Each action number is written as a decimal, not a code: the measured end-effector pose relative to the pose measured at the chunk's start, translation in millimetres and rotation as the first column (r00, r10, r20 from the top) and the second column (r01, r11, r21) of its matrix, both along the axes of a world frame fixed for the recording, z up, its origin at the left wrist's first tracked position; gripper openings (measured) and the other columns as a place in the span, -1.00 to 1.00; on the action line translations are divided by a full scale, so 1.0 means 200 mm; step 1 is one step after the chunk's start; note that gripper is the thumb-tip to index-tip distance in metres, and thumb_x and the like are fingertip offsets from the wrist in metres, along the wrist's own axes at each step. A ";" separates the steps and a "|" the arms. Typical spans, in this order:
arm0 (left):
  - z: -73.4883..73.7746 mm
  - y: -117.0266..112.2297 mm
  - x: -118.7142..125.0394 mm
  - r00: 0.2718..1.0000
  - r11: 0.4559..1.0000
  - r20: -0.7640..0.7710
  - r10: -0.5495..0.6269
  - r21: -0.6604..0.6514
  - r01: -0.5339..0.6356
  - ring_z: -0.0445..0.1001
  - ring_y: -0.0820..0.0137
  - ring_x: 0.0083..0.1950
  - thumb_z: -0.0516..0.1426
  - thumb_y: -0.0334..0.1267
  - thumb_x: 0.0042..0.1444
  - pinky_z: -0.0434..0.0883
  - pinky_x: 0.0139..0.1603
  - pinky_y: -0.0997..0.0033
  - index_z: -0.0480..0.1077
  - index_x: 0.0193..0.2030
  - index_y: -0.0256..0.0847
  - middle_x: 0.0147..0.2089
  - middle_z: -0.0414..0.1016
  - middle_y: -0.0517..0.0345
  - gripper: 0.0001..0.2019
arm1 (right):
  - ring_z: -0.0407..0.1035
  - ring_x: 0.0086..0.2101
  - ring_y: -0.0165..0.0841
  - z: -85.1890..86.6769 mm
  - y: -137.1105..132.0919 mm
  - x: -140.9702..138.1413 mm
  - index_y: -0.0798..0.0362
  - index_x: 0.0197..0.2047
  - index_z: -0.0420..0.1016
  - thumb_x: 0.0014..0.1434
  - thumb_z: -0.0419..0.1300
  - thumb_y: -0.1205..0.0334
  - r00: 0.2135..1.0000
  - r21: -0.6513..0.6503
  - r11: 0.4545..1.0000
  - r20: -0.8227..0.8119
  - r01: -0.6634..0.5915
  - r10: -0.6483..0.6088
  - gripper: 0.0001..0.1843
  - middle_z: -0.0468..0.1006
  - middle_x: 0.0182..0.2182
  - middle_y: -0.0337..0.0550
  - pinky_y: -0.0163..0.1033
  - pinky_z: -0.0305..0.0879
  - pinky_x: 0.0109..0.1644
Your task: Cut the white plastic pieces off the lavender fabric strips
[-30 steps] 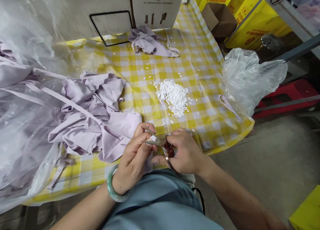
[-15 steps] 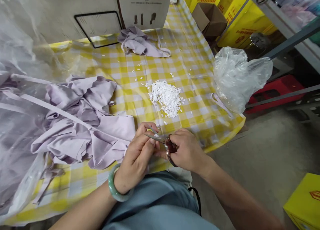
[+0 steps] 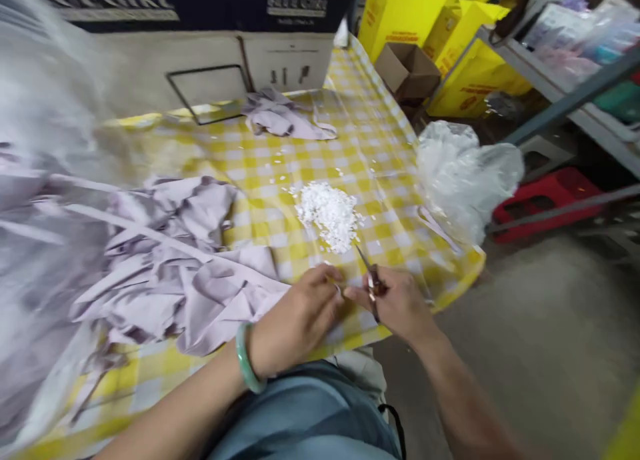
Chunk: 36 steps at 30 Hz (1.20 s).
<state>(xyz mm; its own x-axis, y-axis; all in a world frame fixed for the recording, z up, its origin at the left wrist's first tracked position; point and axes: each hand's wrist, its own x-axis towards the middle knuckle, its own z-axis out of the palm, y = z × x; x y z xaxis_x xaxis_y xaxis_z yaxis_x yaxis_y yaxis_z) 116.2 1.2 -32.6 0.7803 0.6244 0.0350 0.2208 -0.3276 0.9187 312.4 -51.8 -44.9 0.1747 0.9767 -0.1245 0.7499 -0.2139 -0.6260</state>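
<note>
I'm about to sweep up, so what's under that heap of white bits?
The white heap lies on the yellow-and-white checked cloth, which shows around it. Anything beneath its middle is covered and cannot be seen.

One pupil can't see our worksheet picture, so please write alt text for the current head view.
A person's right hand holds scissors beside the left hand, over a yellow checked tablecloth. Beyond lies a heap of small white pieces, with lilac fabric bunched to the left and a clear plastic bag to the right.

The right hand (image 3: 404,305) is partly covering the scissors (image 3: 373,274), while the top edge is cropping a carton (image 3: 200,50) bearing small, unreadable print.
</note>
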 end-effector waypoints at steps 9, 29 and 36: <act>0.05 0.31 -0.66 0.815 0.682 -0.314 0.487 0.719 -0.131 0.34 0.00 0.14 -0.04 -0.47 0.22 0.30 0.20 -0.14 0.41 0.01 -0.39 0.10 0.40 -0.32 -0.70 | 0.39 -0.42 -0.30 0.00 0.07 -0.11 0.01 -0.37 0.42 0.10 0.25 -0.14 0.995 0.087 0.995 -0.087 -0.041 0.049 -0.63 0.51 -0.45 -0.17 -0.21 0.33 -0.27; 0.32 0.07 -0.59 0.902 0.935 0.263 0.342 0.005 -0.355 0.33 0.23 0.16 0.06 -0.34 0.32 0.33 0.18 0.31 0.54 -0.29 -0.18 0.02 0.42 -0.02 -0.77 | 0.25 -0.54 -0.49 0.09 0.46 -0.73 0.04 -0.38 0.48 -0.22 0.52 0.04 0.083 -0.081 0.928 -0.995 -0.363 -0.055 -0.59 0.38 -0.55 -0.36 -0.36 0.23 -0.43; 0.14 0.04 -0.40 0.651 0.760 0.406 0.641 -0.452 -0.466 0.19 0.55 -0.42 0.09 -0.28 0.31 0.21 -0.44 0.48 0.54 -0.33 -0.20 -0.12 0.25 0.11 -0.76 | 0.32 -0.40 -0.40 0.02 0.34 -0.60 0.04 -0.35 0.42 -0.05 0.42 -0.12 0.544 -0.020 0.960 -0.827 -0.279 0.141 -0.56 0.42 -0.47 -0.30 -0.26 0.25 -0.24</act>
